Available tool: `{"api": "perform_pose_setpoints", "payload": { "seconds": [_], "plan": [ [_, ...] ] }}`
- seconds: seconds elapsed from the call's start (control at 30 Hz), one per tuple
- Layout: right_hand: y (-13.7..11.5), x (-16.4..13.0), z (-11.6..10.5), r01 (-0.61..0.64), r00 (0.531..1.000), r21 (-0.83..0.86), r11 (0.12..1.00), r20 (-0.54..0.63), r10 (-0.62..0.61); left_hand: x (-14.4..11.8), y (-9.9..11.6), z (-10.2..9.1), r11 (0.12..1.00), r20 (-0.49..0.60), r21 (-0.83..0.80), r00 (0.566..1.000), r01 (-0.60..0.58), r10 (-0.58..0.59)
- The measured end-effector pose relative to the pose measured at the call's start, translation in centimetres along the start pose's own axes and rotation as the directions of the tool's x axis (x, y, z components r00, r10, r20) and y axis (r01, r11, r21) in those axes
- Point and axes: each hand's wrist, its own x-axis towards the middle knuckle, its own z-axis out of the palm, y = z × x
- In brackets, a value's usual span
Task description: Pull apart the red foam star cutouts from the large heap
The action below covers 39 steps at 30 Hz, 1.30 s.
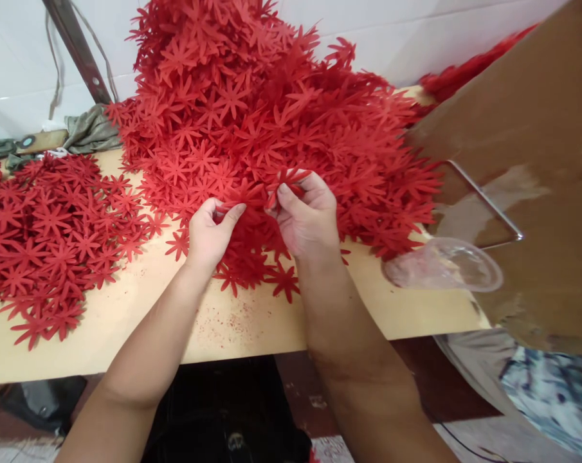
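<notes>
My left hand (213, 231) pinches a red flower-shaped piece (245, 195) between thumb and forefinger, in front of a tall heap of such pieces (233, 99). Close by on the right, my right hand (306, 212) has its thumb and fingers closed on another red flower-shaped piece (291, 180). Both hands are raised above the near side of the heap, a small gap apart. Several loose red pieces lie below them on the yellowish tabletop (155, 308). Fingers partly hide what each hand grips.
A second, lower heap of red pieces (44, 231) spreads at the left. On the right lies a clear plastic cup (445, 265) on its side, against a brown cardboard panel (527, 180) with a bent metal wire (486, 199). A metal bar (76, 48) leans at the back left.
</notes>
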Motion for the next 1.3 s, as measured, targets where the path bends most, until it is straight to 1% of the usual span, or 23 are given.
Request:
{"api": "perform_pose_setpoints", "payload": {
  "seconds": [0.1, 0.17, 0.23, 0.3, 0.37, 0.47, 0.5, 0.57, 0.6, 0.67, 0.7, 0.73, 0.8, 0.87, 0.9, 1.0, 1.1, 1.13, 1.2, 1.23, 1.3],
  "plan": [
    [-0.6, -0.3, 0.4, -0.037, 0.998, 0.014, 0.999, 0.046, 0.037, 0.1, -0.3, 0.1, 1.000, -0.030, -0.003, 0.999, -0.010, 0.010],
    [-1.1, -0.6, 0.9, -0.098, 0.991, -0.012, 0.995, 0.087, 0.098, 0.3, -0.4, 0.1, 0.999, -0.015, -0.037, 1.000, -0.011, 0.011],
    [-1.5, -0.9, 1.3, -0.166, 0.974, -0.062, 0.984, 0.143, 0.173, 0.4, -0.3, 0.2, 0.997, 0.009, -0.076, 1.000, -0.018, 0.018],
    [-1.8, -1.0, 1.6, -0.204, 0.956, -0.107, 0.973, 0.190, 0.221, 0.5, -0.3, 0.3, 0.994, 0.028, -0.104, 0.999, -0.035, 0.038],
    [-1.9, -1.0, 1.6, -0.214, 0.953, -0.122, 0.969, 0.192, 0.235, 0.6, -0.5, 0.3, 0.990, 0.056, -0.134, 0.997, -0.050, 0.058],
    [-1.6, -0.7, 1.3, -0.217, 0.968, -0.085, 0.972, 0.106, 0.225, 0.6, -1.0, 0.2, 0.987, 0.107, -0.141, 0.990, -0.071, 0.087],
    [-1.4, -0.6, 1.1, -0.212, 0.974, -0.059, 0.975, 0.067, 0.216, 0.6, -1.1, 0.1, 0.990, 0.108, -0.107, 0.989, -0.090, 0.101],
    [-1.0, -0.4, 0.8, -0.198, 0.980, -0.009, 0.980, 0.009, 0.198, 0.7, -1.4, -0.3, 0.985, 0.071, 0.033, 0.983, -0.172, 0.169],
    [-0.8, -0.3, 0.6, -0.192, 0.981, 0.008, 0.981, -0.005, 0.192, 0.7, -1.5, -0.5, 0.966, 0.037, 0.126, 0.974, -0.227, 0.224],
    [-0.6, -0.3, 0.5, -0.186, 0.983, 0.017, 0.982, 0.000, 0.186, 0.6, -1.4, -0.9, 0.899, -0.015, 0.293, 0.939, -0.324, 0.343],
    [-0.6, -0.4, 0.6, -0.186, 0.982, 0.012, 0.982, 0.013, 0.186, 0.6, -1.3, -1.0, 0.866, -0.014, 0.345, 0.921, -0.361, 0.389],
    [-0.6, -0.4, 0.7, -0.186, 0.982, 0.002, 0.983, 0.032, 0.186, 0.5, -1.2, -1.1, 0.845, 0.011, 0.365, 0.909, -0.391, 0.416],
    [-0.8, -0.6, 1.0, -0.183, 0.980, -0.023, 0.983, 0.071, 0.184, 0.4, -1.1, -1.1, 0.852, 0.105, 0.315, 0.907, -0.419, 0.408],
    [-1.1, -0.7, 1.4, -0.179, 0.978, -0.055, 0.982, 0.094, 0.183, 0.3, -1.0, -0.8, 0.904, 0.173, 0.202, 0.923, -0.376, 0.345],
    [-1.3, -0.8, 1.5, -0.180, 0.978, -0.073, 0.981, 0.098, 0.186, 0.3, -1.0, -0.6, 0.933, 0.179, 0.142, 0.936, -0.330, 0.304],
    [-2.0, -0.9, 1.9, -0.182, 0.976, -0.137, 0.974, 0.092, 0.195, 0.3, -1.2, -0.3, 0.986, 0.143, -0.008, 0.976, -0.165, 0.165],
    [-2.4, -1.1, 2.1, -0.137, 0.985, -0.213, 0.967, 0.079, 0.157, 0.4, -1.3, -0.3, 0.993, 0.156, -0.102, 0.985, -0.052, 0.067],
    [-2.6, -1.2, 2.2, -0.113, 0.988, -0.239, 0.964, 0.072, 0.134, 0.5, -1.3, -0.2, 0.992, 0.170, -0.119, 0.983, -0.043, 0.063],
    [-2.6, -1.3, 2.3, -0.073, 0.994, -0.280, 0.957, 0.053, 0.091, 0.5, -1.3, -0.1, 0.989, 0.186, -0.134, 0.978, -0.066, 0.090],
    [-2.6, -1.3, 2.4, -0.060, 0.996, -0.290, 0.955, 0.040, 0.075, 0.5, -1.3, -0.1, 0.988, 0.182, -0.132, 0.978, -0.080, 0.103],
    [-2.3, -1.2, 2.3, -0.043, 0.999, -0.283, 0.958, 0.004, 0.046, 0.5, -1.2, 0.0, 0.990, 0.137, -0.112, 0.985, -0.087, 0.102]
  ]
}}
